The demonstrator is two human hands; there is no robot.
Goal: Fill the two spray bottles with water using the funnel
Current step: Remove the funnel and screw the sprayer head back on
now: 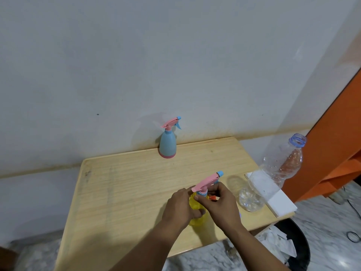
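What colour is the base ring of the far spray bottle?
Pink, under a light blue body; the far spray bottle shows in the head view.

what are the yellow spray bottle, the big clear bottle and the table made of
Yellow spray bottle: looks like translucent glossy plastic, since light glows through its body; its pink trigger head is opaque plastic.
Clear bottle: thin transparent plastic, going by the ribbed, crinkled walls you can see through.
Table: pale wood or a wood-look laminate with a matte finish; grain lines show, but which one it is stays open.

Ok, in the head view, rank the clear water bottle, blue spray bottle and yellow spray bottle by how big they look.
1. Clear water bottle, clearly largest.
2. Blue spray bottle.
Yellow spray bottle: unranked, since both hands cover most of it and it stands nearer the camera.
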